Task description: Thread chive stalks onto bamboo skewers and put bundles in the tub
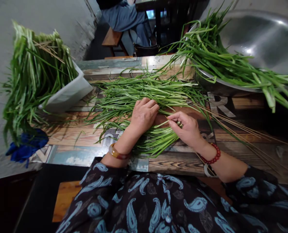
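Green, ribbon-thin stalks (162,139) fan from the curled right hand (187,129).

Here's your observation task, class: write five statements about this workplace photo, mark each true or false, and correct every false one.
1. The right hand holds a bunch of green stalks. True.

2. Green stalks hang over the rim of the metal bowl. True.

3. The white container stands to the right of the metal bowl. False: the white container is at the left, the bowl at the right.

4. A red beaded bracelet circles the left wrist. False: the red beaded bracelet is on the right wrist.

5. Straw-coloured strands lie to the right of both hands. True.
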